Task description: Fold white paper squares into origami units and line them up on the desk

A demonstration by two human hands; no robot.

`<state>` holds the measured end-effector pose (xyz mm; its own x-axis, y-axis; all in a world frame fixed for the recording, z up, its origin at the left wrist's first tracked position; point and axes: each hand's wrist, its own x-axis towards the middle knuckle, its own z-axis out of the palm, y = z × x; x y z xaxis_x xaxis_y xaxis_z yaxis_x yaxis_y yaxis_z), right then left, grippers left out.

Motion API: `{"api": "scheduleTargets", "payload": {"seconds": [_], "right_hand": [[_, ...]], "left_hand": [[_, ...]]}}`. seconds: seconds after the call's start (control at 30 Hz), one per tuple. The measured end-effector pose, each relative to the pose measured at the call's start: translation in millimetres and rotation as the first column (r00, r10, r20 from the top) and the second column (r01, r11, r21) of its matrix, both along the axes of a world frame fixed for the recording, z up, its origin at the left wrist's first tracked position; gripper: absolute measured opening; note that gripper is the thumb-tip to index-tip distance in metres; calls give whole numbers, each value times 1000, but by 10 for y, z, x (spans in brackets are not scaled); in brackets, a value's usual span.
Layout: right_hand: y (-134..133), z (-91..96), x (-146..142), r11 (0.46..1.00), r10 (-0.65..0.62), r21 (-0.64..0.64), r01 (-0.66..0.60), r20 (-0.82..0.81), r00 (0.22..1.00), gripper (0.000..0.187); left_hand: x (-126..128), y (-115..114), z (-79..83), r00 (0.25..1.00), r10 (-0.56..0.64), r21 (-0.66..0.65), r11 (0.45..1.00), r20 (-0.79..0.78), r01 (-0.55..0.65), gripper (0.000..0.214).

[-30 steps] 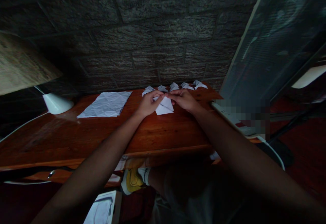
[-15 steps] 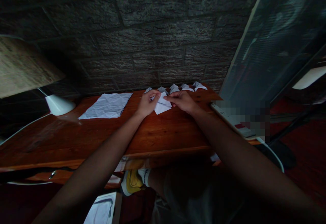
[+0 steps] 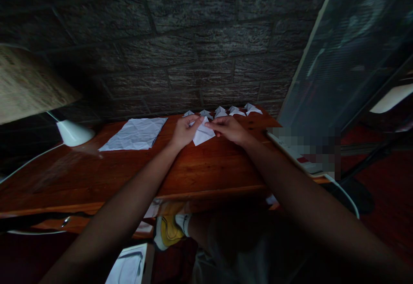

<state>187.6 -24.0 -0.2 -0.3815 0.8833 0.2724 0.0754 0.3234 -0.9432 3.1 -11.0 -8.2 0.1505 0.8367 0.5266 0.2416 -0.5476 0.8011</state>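
A small folded piece of white paper (image 3: pixel 203 135) is held between both hands over the wooden table. My left hand (image 3: pixel 186 130) pinches its left side, thumb on top. From the right, my right hand (image 3: pixel 227 129) grips the upper right edge between thumb and fingers. Just behind the hands, several folded paper figures (image 3: pixel 250 109) with pointed tops stand in a row along the wall. To the left lies a stack of creased white paper sheets (image 3: pixel 137 133).
A lamp with a white base (image 3: pixel 75 133) and woven shade stands at the left of the wooden table (image 3: pixel 206 170). A pale flat object (image 3: pixel 287 148), partly blurred out, lies at the right edge with a white cable. A stone wall (image 3: pixel 193 43) rises behind.
The folded paper has shifted slightly left and its lower flap now lies flatter, with less of a gap showing. Both hands keep their grip and have moved only a little.
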Motion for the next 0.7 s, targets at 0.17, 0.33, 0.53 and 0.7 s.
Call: {"api": "scheduleTargets", "payload": {"seconds": [0.17,0.33,0.53,0.7], "right_hand": [[-5,-21,-19,997,13,-73,-7,81,997,48],[41,-55,-2,999,-46,9,45,183,982,50],[8,-6,-9,993,-116,43,110,186,976,56],[-38,-5,-56,990,-129,82,113,229,965,76]], "left_hand": [[-7,22,-7,996,87,29,996,13,-87,32],[-35,46,-14,984,172,117,979,-46,-165,36],[-59,13,-7,922,277,184,955,-271,-233,39],[-19,-44,6,882,353,249,926,-313,-283,33]]}}
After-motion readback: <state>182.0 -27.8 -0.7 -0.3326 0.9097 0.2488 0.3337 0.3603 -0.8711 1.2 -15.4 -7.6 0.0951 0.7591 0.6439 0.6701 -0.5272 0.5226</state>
